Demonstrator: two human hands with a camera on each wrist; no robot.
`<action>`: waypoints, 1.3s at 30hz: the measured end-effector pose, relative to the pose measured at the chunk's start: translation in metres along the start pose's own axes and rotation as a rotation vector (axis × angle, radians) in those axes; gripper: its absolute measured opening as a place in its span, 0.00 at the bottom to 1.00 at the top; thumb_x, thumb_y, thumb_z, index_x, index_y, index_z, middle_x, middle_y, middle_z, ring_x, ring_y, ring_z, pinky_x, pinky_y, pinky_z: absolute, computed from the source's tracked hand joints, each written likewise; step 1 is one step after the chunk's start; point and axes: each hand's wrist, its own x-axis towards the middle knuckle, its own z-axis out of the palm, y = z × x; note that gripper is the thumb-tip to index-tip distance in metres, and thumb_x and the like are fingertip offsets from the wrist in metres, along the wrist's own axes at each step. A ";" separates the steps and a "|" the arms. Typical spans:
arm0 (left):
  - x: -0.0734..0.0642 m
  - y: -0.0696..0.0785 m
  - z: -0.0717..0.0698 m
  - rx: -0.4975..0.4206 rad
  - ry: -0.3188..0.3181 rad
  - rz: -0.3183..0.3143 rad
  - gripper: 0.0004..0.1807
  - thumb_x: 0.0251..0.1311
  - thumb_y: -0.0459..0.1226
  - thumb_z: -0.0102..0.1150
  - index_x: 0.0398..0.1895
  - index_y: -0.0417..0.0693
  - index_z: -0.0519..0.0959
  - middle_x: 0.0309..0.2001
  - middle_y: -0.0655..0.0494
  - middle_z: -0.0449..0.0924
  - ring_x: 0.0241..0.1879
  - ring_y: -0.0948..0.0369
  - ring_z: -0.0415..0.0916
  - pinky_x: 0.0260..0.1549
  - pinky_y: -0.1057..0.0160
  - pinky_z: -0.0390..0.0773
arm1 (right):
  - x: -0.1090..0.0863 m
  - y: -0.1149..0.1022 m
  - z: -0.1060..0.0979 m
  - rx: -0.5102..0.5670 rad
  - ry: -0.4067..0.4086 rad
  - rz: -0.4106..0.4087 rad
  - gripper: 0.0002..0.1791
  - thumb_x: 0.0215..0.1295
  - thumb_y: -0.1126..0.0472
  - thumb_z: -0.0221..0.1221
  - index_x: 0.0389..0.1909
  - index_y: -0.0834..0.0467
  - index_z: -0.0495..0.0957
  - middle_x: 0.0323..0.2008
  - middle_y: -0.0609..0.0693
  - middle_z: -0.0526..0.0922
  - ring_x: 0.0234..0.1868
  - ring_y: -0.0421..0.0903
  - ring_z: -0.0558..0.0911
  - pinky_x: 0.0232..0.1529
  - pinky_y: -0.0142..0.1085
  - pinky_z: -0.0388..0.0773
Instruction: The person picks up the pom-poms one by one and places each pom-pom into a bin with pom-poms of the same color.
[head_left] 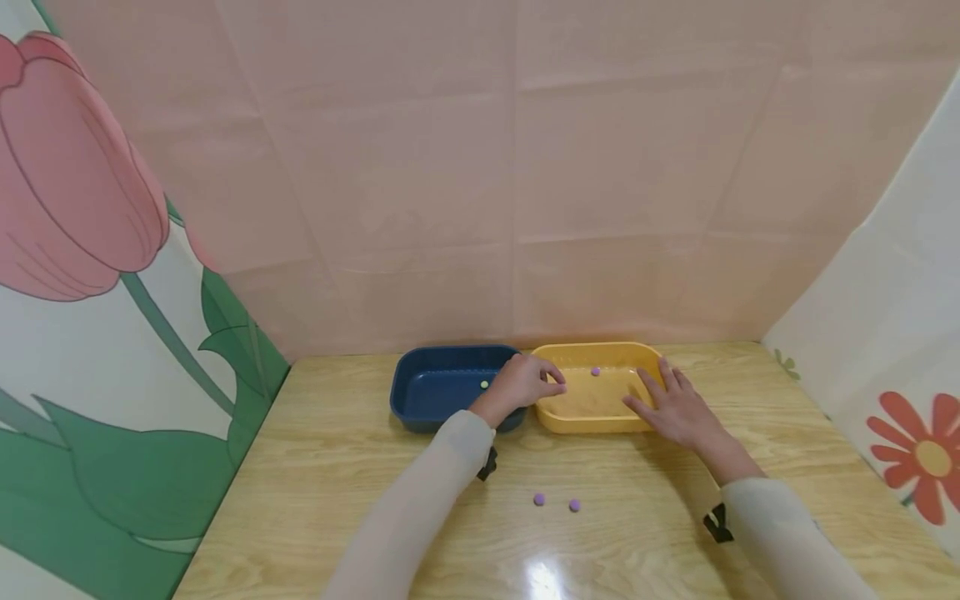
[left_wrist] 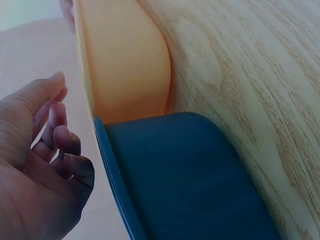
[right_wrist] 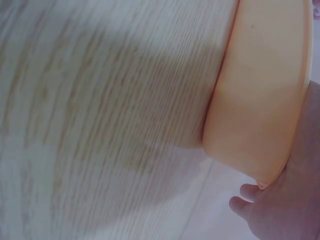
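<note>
While left hand (head_left: 522, 383), fingers curled, hovers over left rim of yellow tray (head_left: 577, 407) near far edge of bench (head_left: 337, 467), can't tell if pinching, right hand (head_left: 681, 413) spreads straight fingers at right rim; purple bead (head_left: 596, 372) inside.

The person is wearing a pale left sleeve (head_left: 408, 508) and a matching right sleeve (head_left: 787, 542).
Both long sleeves are displaying plain, cream-toned fabric. A black, angular left fitting (head_left: 487, 464) and a similar right fitting (head_left: 718, 523) are projecting on the inward side, near each cuff (head_left: 471, 432). The left hand (head_left: 527, 383) and right hand (head_left: 678, 412) are showing bare beyond the cuffs.
</note>
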 end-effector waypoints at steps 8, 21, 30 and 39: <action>0.002 -0.005 0.000 0.021 0.006 -0.006 0.09 0.63 0.52 0.67 0.40 0.64 0.89 0.28 0.68 0.79 0.26 0.66 0.75 0.24 0.67 0.74 | 0.000 0.000 0.002 -0.004 -0.007 -0.001 0.48 0.76 0.31 0.43 0.79 0.66 0.52 0.76 0.78 0.37 0.71 0.83 0.45 0.64 0.76 0.49; 0.000 -0.012 -0.001 0.007 0.002 0.034 0.24 0.66 0.53 0.65 0.65 0.66 0.80 0.28 0.66 0.79 0.23 0.66 0.74 0.21 0.67 0.72 | 0.000 -0.002 0.002 -0.010 -0.001 -0.003 0.47 0.76 0.32 0.43 0.78 0.66 0.53 0.76 0.78 0.39 0.71 0.83 0.45 0.64 0.76 0.50; -0.005 -0.016 -0.006 0.018 0.029 0.057 0.24 0.67 0.55 0.62 0.64 0.64 0.80 0.26 0.64 0.78 0.22 0.65 0.73 0.20 0.66 0.71 | 0.000 -0.005 -0.002 -0.020 0.003 -0.006 0.47 0.76 0.33 0.44 0.78 0.66 0.54 0.75 0.79 0.40 0.71 0.83 0.46 0.65 0.75 0.50; -0.018 -0.015 -0.005 0.030 0.001 0.082 0.26 0.66 0.58 0.61 0.65 0.68 0.78 0.26 0.66 0.77 0.22 0.66 0.73 0.18 0.67 0.68 | 0.000 -0.002 0.000 -0.014 0.006 0.003 0.47 0.76 0.32 0.43 0.78 0.66 0.53 0.76 0.78 0.39 0.72 0.82 0.45 0.65 0.75 0.49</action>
